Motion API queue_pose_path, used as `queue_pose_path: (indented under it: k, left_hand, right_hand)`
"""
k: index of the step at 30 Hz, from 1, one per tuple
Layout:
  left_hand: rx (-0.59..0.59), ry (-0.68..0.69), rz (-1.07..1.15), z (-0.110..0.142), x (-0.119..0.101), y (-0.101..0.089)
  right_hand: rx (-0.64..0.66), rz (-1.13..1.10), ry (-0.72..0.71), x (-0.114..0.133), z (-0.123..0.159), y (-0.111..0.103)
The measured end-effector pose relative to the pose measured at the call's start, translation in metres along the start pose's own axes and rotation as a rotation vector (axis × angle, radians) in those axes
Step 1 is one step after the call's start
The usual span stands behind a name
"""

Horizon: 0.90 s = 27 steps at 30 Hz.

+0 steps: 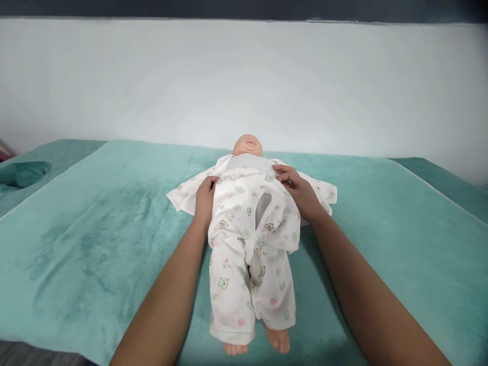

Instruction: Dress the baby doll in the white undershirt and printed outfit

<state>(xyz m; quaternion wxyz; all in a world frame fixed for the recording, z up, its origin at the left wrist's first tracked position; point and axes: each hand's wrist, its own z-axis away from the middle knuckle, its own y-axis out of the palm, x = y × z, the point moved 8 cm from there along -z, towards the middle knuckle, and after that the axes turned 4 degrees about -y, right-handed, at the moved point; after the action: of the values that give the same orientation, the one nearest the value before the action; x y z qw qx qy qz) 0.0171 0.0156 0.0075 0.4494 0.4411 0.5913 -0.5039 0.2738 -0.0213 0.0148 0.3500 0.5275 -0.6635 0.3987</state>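
Note:
A baby doll (247, 146) lies on its back, its bare feet toward me. It wears white baby pants (234, 290) printed with small green and pink animals, with an open slit at the crotch. My left hand (206, 198) pinches the waistband at the doll's left-hand side as I see it. On the opposite side, my right hand (299, 190) has its fingers bent around the waistband edge. A matching white shirt (188, 195) is spread out beneath the doll, sleeves to both sides. Grey cloth covers its belly.
A teal plush cover (107, 229) is spread under the doll. Behind it stands a white wall (244, 81) with a dark band along the top. At the far left lies a folded bit of teal fabric (25, 173). Dark floor (38, 354) shows at the lower left corner.

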Motion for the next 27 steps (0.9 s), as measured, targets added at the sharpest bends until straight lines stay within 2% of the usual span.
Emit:
queue_pose_path:
  k: [3,6,13,16,20,24,27]
  left_hand:
    - [0.023,0.016,0.034,0.000,-0.004,0.003]
    - [0.037,0.000,0.023,-0.001,-0.006,0.004]
    - [0.051,0.054,-0.036,-0.007,-0.004,0.005]
    - [0.028,0.041,-0.016,-0.008,0.001,0.003]
    - [-0.021,-0.040,-0.013,-0.012,0.008,0.000]
    - [-0.049,-0.055,-0.024,-0.016,0.011,0.000]
    - [-0.036,-0.018,0.008,-0.017,0.013,0.002]
  right_hand:
    - [0.056,-0.008,0.030,0.000,-0.004,0.006]
    - [0.044,0.074,-0.026,0.006,-0.008,0.007]
    - [0.000,0.662,-0.045,0.019,-0.041,0.008]
    - [-0.035,0.771,-0.038,0.021,-0.059,0.011]
    - [-0.021,0.724,-0.009,0.011,-0.064,0.015]
    - [-0.002,0.423,-0.117,0.014,-0.056,0.021]
    - [0.117,0.275,-0.087,0.020,-0.057,0.034]
